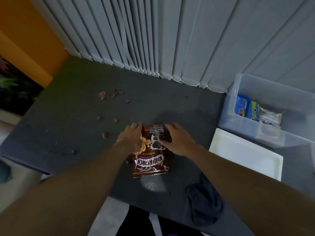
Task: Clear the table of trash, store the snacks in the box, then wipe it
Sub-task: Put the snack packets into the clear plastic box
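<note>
A brown Koko Krunch cereal bag [150,160] lies flat on the dark grey table [71,116], its far end between my hands. My left hand [131,138] rests on the bag's left side with fingers reaching its far edge. My right hand [179,140] lies on the right side, thumb touching the bag's front, fingers spread. Several brown cereal pieces [105,134] are scattered over the table's left half, near a small pink rubber band [102,95]. A dark cloth [204,203] lies crumpled at the near right.
A clear plastic box [252,92] stands at the table's right end with blue snack packs [247,108] and a silvery packet inside. Its white lid [245,155] lies flat in front of it. Grey vertical blinds hang along the far edge.
</note>
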`<state>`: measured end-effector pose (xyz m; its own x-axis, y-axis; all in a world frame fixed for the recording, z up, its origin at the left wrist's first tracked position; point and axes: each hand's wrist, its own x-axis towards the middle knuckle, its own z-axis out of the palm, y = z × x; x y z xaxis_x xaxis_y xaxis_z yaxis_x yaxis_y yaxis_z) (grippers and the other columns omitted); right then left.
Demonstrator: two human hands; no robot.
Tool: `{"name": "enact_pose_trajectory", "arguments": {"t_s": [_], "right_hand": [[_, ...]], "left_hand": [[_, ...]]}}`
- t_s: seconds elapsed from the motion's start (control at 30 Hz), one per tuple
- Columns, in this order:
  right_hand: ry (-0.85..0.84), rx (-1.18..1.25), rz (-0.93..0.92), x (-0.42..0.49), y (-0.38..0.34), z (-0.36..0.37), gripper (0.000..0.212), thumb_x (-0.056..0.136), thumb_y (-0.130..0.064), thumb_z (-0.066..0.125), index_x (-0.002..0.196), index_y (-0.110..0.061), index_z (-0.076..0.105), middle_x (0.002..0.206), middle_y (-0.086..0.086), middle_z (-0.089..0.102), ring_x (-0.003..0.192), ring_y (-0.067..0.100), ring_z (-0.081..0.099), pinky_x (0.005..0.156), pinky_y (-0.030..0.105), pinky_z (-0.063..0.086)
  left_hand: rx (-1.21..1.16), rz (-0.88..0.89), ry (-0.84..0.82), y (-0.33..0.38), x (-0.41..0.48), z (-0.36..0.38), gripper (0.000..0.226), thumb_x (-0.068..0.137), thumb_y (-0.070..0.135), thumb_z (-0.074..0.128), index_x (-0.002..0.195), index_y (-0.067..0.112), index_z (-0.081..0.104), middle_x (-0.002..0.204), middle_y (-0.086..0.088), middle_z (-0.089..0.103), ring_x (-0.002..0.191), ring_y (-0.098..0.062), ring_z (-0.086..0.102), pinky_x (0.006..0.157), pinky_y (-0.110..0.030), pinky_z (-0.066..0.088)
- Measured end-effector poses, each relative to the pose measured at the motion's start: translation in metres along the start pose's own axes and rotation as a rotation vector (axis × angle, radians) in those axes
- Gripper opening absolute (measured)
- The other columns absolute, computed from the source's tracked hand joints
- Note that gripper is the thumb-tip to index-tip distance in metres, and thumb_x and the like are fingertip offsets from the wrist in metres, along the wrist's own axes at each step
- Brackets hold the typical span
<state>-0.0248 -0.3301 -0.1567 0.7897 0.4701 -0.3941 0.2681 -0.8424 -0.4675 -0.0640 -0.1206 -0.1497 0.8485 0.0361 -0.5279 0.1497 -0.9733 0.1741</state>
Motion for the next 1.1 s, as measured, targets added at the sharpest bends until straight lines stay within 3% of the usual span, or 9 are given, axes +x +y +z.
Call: {"name": "enact_pose_trajectory", "arguments": {"t_s": [0.23, 0.33, 0.43, 0.5, 0.67, 0.77, 0.9, 1.03, 1.1], "right_hand": [[-0.067, -0.028, -0.032, 0.017, -0.011, 0.006, 0.092, 0.089, -0.047, 0.067, 0.158, -0.028, 0.011, 0.163, 0.006, 0.015, 0.148, 0.031, 0.017, 0.118, 0.054, 0.027], [-0.040, 0.039, -0.021, 0.020, -0.016, -0.001, 0.087, 0.089, -0.040, 0.070, 0.157, -0.026, 0.018, 0.151, 0.010, 0.031, 0.140, 0.030, 0.031, 0.114, 0.048, 0.036], [-0.037, 0.060, 0.010, 0.023, -0.016, -0.013, 0.070, 0.087, -0.038, 0.071, 0.147, -0.019, 0.042, 0.130, 0.010, 0.038, 0.122, 0.028, 0.045, 0.106, 0.042, 0.044], [-0.040, 0.097, 0.007, 0.024, -0.014, -0.022, 0.047, 0.087, -0.033, 0.072, 0.127, -0.015, 0.057, 0.120, 0.009, 0.046, 0.110, 0.026, 0.053, 0.094, 0.037, 0.048], [-0.026, 0.237, 0.021, 0.015, -0.007, -0.046, 0.013, 0.090, -0.014, 0.067, 0.101, -0.014, 0.060, 0.102, 0.007, 0.066, 0.096, 0.023, 0.063, 0.079, 0.034, 0.053], [0.062, 0.287, 0.053, 0.006, 0.002, -0.061, 0.013, 0.091, -0.012, 0.064, 0.103, -0.015, 0.060, 0.099, 0.004, 0.068, 0.093, 0.022, 0.065, 0.082, 0.037, 0.056], [0.226, 0.409, 0.078, -0.010, 0.018, -0.085, 0.018, 0.093, -0.009, 0.059, 0.109, -0.016, 0.064, 0.100, -0.001, 0.071, 0.091, 0.015, 0.066, 0.076, 0.025, 0.053], [0.377, 0.610, 0.130, -0.028, 0.035, -0.113, 0.022, 0.094, -0.004, 0.056, 0.108, -0.019, 0.063, 0.101, 0.003, 0.073, 0.091, 0.018, 0.069, 0.080, 0.036, 0.058], [0.417, 0.739, 0.162, -0.040, 0.043, -0.130, 0.022, 0.097, -0.003, 0.054, 0.103, -0.023, 0.060, 0.103, 0.003, 0.071, 0.094, 0.020, 0.069, 0.080, 0.043, 0.060]], "left_hand": [[-0.163, 0.014, 0.177, -0.008, 0.017, -0.003, 0.040, 0.085, -0.004, 0.063, 0.119, 0.017, 0.062, 0.120, -0.001, 0.045, 0.117, -0.029, 0.045, 0.095, -0.031, 0.040], [-0.207, 0.077, 0.203, -0.009, 0.015, -0.006, 0.028, 0.091, 0.003, 0.062, 0.115, 0.018, 0.064, 0.114, 0.003, 0.044, 0.114, -0.024, 0.042, 0.090, -0.026, 0.033], [-0.267, 0.179, 0.231, -0.008, 0.011, -0.012, 0.023, 0.091, 0.006, 0.063, 0.112, 0.016, 0.065, 0.110, 0.005, 0.041, 0.112, -0.022, 0.042, 0.089, -0.025, 0.031], [-0.291, 0.223, 0.240, -0.004, 0.012, -0.018, 0.024, 0.091, 0.007, 0.064, 0.113, 0.015, 0.066, 0.112, 0.005, 0.041, 0.111, -0.020, 0.043, 0.094, -0.028, 0.036], [-0.324, 0.207, 0.215, 0.017, 0.012, -0.038, 0.046, 0.093, 0.012, 0.064, 0.138, 0.014, 0.053, 0.128, -0.001, 0.042, 0.117, -0.019, 0.050, 0.104, -0.029, 0.041], [-0.296, 0.159, 0.145, 0.028, 0.010, -0.043, 0.055, 0.094, 0.024, 0.065, 0.144, 0.013, 0.043, 0.136, -0.007, 0.042, 0.124, -0.025, 0.049, 0.104, -0.034, 0.041], [-0.251, 0.109, 0.083, 0.038, 0.008, -0.044, 0.058, 0.096, 0.045, 0.059, 0.142, 0.015, 0.042, 0.141, -0.010, 0.045, 0.129, -0.029, 0.049, 0.104, -0.041, 0.044], [-0.264, 0.086, 0.065, 0.061, 0.005, -0.056, 0.071, 0.098, 0.053, 0.047, 0.152, 0.010, 0.030, 0.155, -0.015, 0.035, 0.139, -0.033, 0.041, 0.113, -0.042, 0.037], [-0.277, 0.095, 0.060, 0.072, 0.009, -0.063, 0.075, 0.094, 0.063, 0.041, 0.148, 0.012, 0.037, 0.153, -0.014, 0.042, 0.136, -0.032, 0.045, 0.111, -0.044, 0.039]]}}
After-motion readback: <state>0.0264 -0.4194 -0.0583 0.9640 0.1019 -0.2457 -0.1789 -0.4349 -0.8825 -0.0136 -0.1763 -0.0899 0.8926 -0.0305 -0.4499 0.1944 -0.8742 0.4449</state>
